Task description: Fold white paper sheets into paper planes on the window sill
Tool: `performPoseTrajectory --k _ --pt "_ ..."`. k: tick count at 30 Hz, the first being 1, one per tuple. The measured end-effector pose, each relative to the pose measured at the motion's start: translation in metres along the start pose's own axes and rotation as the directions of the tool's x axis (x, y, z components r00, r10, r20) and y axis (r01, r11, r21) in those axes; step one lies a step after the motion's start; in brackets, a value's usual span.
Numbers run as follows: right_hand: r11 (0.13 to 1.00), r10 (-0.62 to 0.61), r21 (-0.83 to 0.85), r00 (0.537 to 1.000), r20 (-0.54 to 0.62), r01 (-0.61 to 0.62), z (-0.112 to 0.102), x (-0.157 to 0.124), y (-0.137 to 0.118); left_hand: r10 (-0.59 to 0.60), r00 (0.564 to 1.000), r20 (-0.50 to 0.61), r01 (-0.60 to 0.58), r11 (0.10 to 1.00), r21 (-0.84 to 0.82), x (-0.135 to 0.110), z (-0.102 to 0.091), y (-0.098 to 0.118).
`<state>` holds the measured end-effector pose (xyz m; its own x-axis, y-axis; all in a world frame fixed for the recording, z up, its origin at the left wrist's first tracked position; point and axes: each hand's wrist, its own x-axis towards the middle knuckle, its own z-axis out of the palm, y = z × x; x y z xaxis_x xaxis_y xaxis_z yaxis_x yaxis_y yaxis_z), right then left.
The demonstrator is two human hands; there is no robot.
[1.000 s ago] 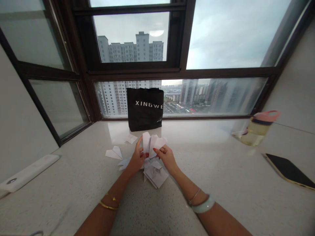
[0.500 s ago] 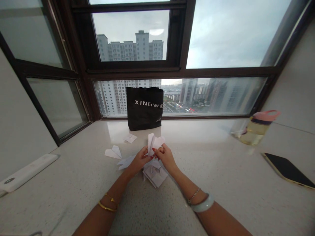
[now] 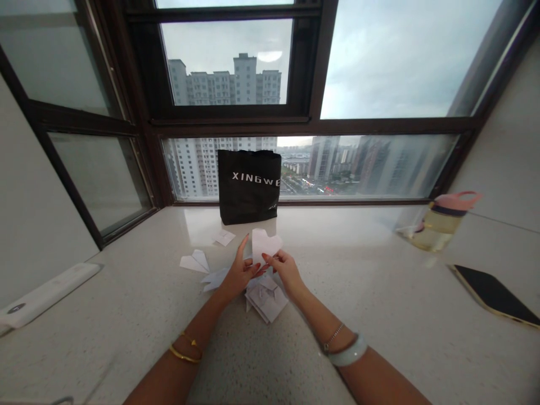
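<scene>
Our right hand (image 3: pixel 289 272) pinches a white paper (image 3: pixel 265 243) by its low edge, in front of the black bag (image 3: pixel 248 197). Our left hand (image 3: pixel 238 275) is at its other side, one finger up; we can't tell if it grips.

Bag (image 3: pixel 250 197) blocks ahead, paper pile (image 3: pixel 269 304) below; rightward lies open.

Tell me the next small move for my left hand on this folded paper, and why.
I'd probably bring the left hand's raised finger in against the held paper to steady it: that finger seems to stand off the paper's left edge, while the right hand pinches only the lower right.
</scene>
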<state>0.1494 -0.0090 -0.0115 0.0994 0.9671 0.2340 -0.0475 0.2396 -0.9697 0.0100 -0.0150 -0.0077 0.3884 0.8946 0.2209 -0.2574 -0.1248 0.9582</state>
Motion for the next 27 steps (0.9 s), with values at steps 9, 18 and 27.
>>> performPoseTrajectory --k 9,18,27 --pt "0.99 0.038 0.133 0.998 0.041 -0.043 0.0 -0.002 -0.001 -0.086 0.995 -0.058 0.083 0.995 -0.053 0.003 0.001 -0.005" --pt "0.977 0.044 0.2 0.99 0.137 -0.071 0.007 -0.007 -0.011 -0.101 0.98 -0.171 0.097 0.995 -0.032 0.005 -0.001 0.0" --pt "0.981 0.034 0.19 0.995 0.089 -0.051 0.005 -0.003 -0.001 -0.043 0.976 -0.212 0.047 0.999 0.011 0.003 0.002 0.007"
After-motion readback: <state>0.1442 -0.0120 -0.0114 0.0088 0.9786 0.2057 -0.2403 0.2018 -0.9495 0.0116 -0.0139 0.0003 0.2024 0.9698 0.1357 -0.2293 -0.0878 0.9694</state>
